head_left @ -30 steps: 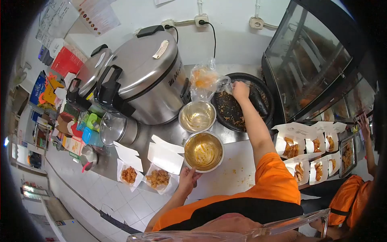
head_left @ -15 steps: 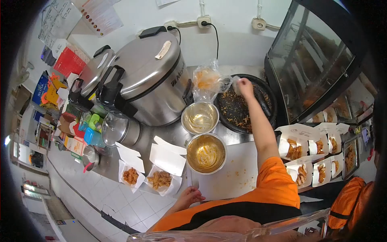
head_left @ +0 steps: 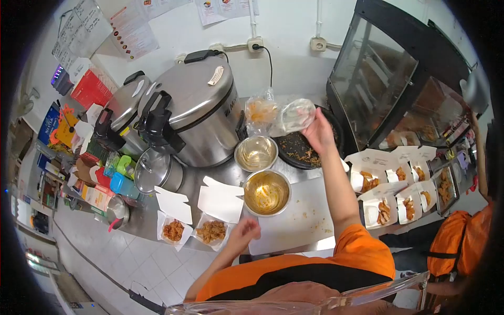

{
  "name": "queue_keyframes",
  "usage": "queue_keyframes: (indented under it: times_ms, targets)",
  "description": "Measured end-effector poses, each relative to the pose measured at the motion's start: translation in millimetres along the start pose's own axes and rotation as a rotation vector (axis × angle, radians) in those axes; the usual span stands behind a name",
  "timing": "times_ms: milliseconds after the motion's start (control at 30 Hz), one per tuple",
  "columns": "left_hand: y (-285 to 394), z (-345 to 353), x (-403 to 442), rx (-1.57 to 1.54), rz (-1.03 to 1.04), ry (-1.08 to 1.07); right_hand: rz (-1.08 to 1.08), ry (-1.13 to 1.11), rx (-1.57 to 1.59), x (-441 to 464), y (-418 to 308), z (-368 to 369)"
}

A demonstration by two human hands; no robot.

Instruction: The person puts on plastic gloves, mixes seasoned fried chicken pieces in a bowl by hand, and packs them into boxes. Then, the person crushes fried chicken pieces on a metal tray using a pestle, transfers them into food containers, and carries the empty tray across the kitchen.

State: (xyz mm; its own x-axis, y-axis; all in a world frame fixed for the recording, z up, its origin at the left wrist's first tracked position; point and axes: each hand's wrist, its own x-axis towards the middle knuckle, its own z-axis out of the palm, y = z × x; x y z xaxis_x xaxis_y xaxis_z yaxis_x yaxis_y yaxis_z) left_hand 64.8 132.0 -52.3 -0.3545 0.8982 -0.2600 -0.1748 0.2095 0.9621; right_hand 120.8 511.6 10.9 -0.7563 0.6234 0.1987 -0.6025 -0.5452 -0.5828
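**At the counter (head_left: 197,179), by the black pan: right hand (head_left: 319,134) on clear plastic, left hand (head_left: 243,234) loose**

Right hand: raised over the black pan (head_left: 292,162), thumb and fingers closed on the edge of a crumpled piece of clear plastic (head_left: 295,116). Bag or glove, can't tell. The plastic sits above the pan's far left part, just right of a clear bag (head_left: 261,110) with orange contents. Brown crumbs (head_left: 302,151) in the pan.

Left hand: fingers slightly bent, gripping nothing, a bit blurred. It's low, between the open white box (head_left: 219,202) nearest it and the left edge of the white board (head_left: 273,233). Hands well apart.

Bowls: two metal ones, left of the pan. Smaller bowl (head_left: 256,153) at the back, larger bowl (head_left: 281,203) in front, rims very close; can't tell if they touch. The larger one is smeared with yellow-brown sauce (head_left: 261,197). Scattered crumbs (head_left: 320,227) on the board to its right.

Left side: a second open white box (head_left: 174,205) beside the first, fried pieces (head_left: 211,231) in both. Behind them, a lidded pot (head_left: 168,176) and the big steel cooker (head_left: 197,100).

Right side: glass display case (head_left: 373,84) behind six open boxes (head_left: 371,159) in two rows, food in each. Metal tray (head_left: 440,209) beyond them. Another person (head_left: 449,241) in orange stands at far right.
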Motion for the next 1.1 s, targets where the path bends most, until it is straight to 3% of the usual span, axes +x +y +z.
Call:
queue_keyframes:
  times_ms: [67,133,200,300,433,533,567,667,700,800,833,867,933,1100]
  targets:
    - [35,16,21,0.076,0.267,0.188,-0.078,0.013,-0.138,-45,16,32]
    - [65,18,39,0.348,0.665,0.347,-0.113,-0.045,-0.173,-86,34,62]
    - [111,25,38,0.541,0.9,0.504,-0.128,-0.075,-0.24,-121,50,81]
    - [137,20,27,0.642,0.952,0.476,-0.199,-0.016,-0.322,-168,62,130]
    - [132,7,9,0.461,0.791,0.237,-0.31,0.099,-0.49,-199,74,144]
    - [124,10,-4,0.31,0.897,0.156,-0.415,0.335,-0.842,-205,82,139]
    - [124,12,-11,0.307,0.915,0.165,-0.471,0.476,-1.011,-206,84,140]
    - [124,12,-25,0.255,0.921,0.194,-0.859,0.599,-1.505,-211,88,154]
    - [123,9,-23,0.213,0.893,0.201,-0.898,0.652,-1.451,-221,91,178]
    - [121,0,-22,0.201,0.885,0.199,-1.447,0.213,-1.903,-249,100,177]
    - [122,-1,-26,0.214,0.904,0.183,-1.32,-0.026,-1.921,-259,101,183]
    - [123,-1,-30,0.228,0.922,0.166,-1.188,-0.065,-1.911,-262,106,190]
    - [123,-1,-40,0.363,1.045,0.04,-0.918,0.017,-1.916,-255,117,182]
    - [109,1,-68,0.746,1.276,-0.012,-0.781,0.119,-1.96,-246,122,191]
